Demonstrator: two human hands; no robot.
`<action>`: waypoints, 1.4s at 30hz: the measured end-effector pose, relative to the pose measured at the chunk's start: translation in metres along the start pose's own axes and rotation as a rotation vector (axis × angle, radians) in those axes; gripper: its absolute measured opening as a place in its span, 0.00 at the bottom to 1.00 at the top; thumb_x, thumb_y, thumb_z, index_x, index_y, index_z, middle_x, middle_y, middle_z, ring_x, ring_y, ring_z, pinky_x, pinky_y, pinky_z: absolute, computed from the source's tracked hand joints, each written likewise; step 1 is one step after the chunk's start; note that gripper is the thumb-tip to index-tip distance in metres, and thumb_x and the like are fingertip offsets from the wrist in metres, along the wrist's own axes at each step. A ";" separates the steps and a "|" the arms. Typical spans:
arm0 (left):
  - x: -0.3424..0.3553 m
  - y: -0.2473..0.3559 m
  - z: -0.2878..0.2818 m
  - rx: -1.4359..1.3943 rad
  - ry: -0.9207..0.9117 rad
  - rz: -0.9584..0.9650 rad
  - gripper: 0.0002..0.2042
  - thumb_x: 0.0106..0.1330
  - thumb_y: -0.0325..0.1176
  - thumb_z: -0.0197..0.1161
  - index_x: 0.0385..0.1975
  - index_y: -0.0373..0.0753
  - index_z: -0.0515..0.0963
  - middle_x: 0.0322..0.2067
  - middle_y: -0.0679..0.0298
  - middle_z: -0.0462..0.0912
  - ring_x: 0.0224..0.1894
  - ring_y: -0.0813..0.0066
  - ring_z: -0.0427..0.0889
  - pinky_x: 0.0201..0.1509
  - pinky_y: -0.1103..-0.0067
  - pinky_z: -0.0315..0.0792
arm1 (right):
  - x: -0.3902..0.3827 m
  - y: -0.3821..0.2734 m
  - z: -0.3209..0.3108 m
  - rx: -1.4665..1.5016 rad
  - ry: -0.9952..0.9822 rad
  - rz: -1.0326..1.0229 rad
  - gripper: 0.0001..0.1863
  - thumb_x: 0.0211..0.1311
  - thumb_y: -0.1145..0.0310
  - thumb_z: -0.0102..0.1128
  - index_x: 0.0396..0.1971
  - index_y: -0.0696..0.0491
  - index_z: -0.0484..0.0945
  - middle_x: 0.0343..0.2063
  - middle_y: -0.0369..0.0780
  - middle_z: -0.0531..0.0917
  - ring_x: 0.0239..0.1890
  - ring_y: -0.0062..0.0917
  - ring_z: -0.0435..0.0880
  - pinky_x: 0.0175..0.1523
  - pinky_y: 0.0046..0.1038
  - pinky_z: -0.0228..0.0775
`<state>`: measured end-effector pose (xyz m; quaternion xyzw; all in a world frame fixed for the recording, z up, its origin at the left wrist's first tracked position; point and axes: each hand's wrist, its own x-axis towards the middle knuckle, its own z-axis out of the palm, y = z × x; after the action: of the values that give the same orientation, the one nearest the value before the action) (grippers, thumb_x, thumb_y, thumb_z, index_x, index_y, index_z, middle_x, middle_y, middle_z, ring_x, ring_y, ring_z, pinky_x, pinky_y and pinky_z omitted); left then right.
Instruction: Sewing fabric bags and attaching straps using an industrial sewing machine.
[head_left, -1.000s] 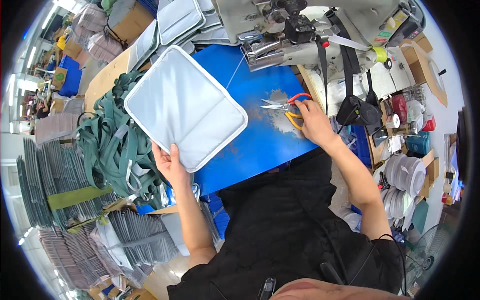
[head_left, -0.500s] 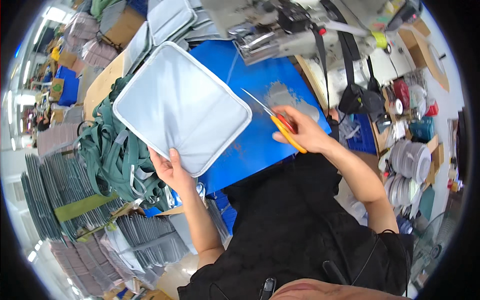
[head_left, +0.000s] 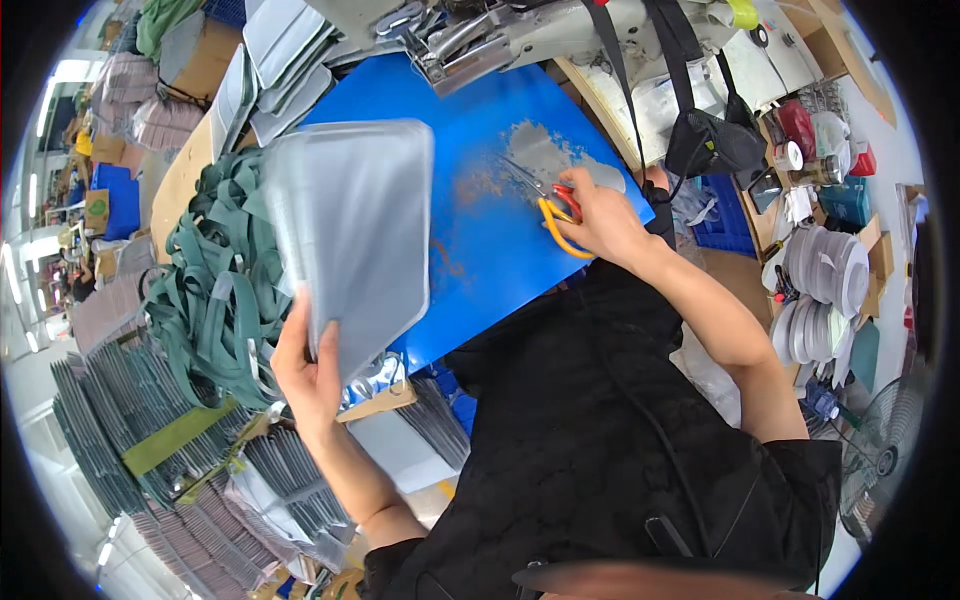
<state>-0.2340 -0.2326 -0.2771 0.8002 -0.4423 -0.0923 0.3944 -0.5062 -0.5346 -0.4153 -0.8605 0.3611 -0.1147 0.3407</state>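
Observation:
My left hand (head_left: 312, 372) grips the near edge of a grey rounded fabric panel (head_left: 352, 228), lifted off the blue table (head_left: 470, 190) and blurred with motion. My right hand (head_left: 598, 218) holds scissors (head_left: 552, 208) with orange and red handles. Their blades lie low over a worn grey patch of the blue surface. A sewing machine (head_left: 500, 35) stands at the table's far edge.
A heap of green webbing straps (head_left: 215, 290) lies left of the table. Stacks of grey panels (head_left: 130, 440) fill the lower left, more at the top (head_left: 280, 60). A black bag (head_left: 715, 145) hangs at right, beside plates (head_left: 825, 270) and small containers.
The grey panel has swung up and leftward in my left hand, off the table. My right hand has brought the scissors down onto the worn patch.

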 end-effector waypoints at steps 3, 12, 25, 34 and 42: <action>0.021 0.021 -0.002 0.280 -0.363 0.160 0.29 0.58 0.15 0.66 0.60 0.46 0.82 0.48 0.50 0.85 0.38 0.55 0.87 0.42 0.74 0.79 | -0.009 0.010 -0.009 -0.129 -0.090 -0.055 0.27 0.59 0.63 0.77 0.55 0.55 0.77 0.37 0.45 0.85 0.42 0.44 0.87 0.49 0.38 0.80; 0.052 0.010 0.009 0.208 -0.472 0.301 0.30 0.53 0.14 0.68 0.59 0.42 0.83 0.47 0.53 0.86 0.41 0.60 0.87 0.45 0.76 0.79 | 0.050 -0.070 -0.010 0.707 -0.043 -0.422 0.43 0.57 0.70 0.78 0.73 0.49 0.68 0.59 0.40 0.79 0.62 0.28 0.78 0.70 0.31 0.67; 0.052 -0.049 0.039 -0.686 0.085 -0.246 0.37 0.59 0.30 0.76 0.71 0.37 0.71 0.47 0.65 0.84 0.49 0.76 0.81 0.59 0.77 0.72 | 0.070 -0.060 0.005 1.394 -0.252 0.072 0.13 0.68 0.67 0.71 0.47 0.54 0.80 0.41 0.34 0.86 0.43 0.18 0.85 0.52 0.27 0.79; 0.194 -0.068 -0.011 -0.388 0.226 -0.046 0.14 0.64 0.28 0.72 0.49 0.33 0.86 0.50 0.61 0.88 0.52 0.74 0.83 0.61 0.76 0.74 | 0.020 0.012 0.019 0.900 -0.160 0.228 0.23 0.70 0.69 0.69 0.61 0.58 0.74 0.44 0.33 0.82 0.45 0.16 0.81 0.50 0.21 0.75; 0.345 -0.046 -0.023 -1.379 0.788 0.222 0.25 0.71 0.32 0.69 0.63 0.41 0.64 0.52 0.64 0.77 0.53 0.73 0.78 0.62 0.64 0.72 | -0.004 0.006 -0.004 0.512 -0.003 0.095 0.28 0.63 0.70 0.74 0.61 0.59 0.75 0.51 0.41 0.82 0.52 0.27 0.83 0.58 0.28 0.75</action>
<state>0.0109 -0.4750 -0.2253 0.3014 -0.1908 -0.0156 0.9341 -0.5143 -0.5369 -0.4162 -0.7285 0.3599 -0.1848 0.5529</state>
